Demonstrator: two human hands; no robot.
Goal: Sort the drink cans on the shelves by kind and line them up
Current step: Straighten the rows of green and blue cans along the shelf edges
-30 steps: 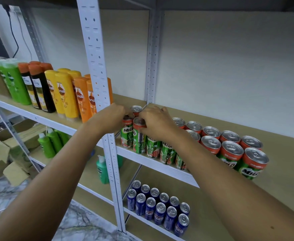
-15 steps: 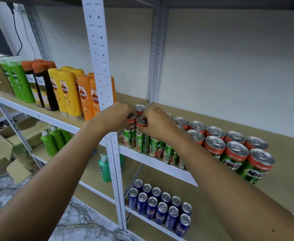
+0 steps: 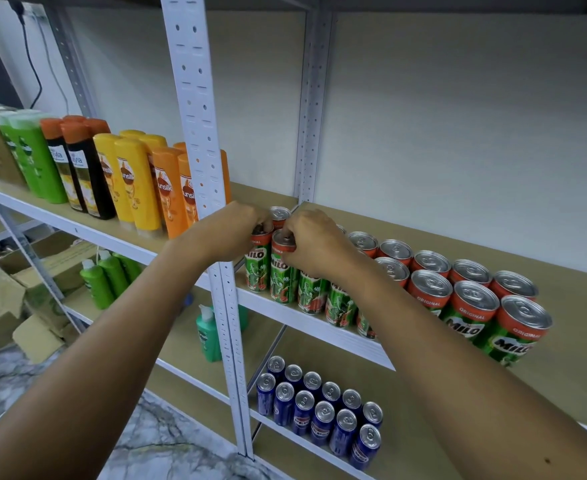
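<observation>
Gripping tops: left hand (image 3: 231,232) curls over the end Milo can (image 3: 259,263), right hand (image 3: 314,245) over its neighbour can (image 3: 282,268), at the shelf (image 3: 323,325) row's left end. Versus a second earlier, cans barely shifted; alignment nearly done. Blue cans (image 3: 320,407) ranked below.

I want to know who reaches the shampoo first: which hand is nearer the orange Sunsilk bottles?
Left. The left hand sits just right of the orange Sunsilk bottles, past the upright; the right hand is farther right, on a Milo can.
</observation>
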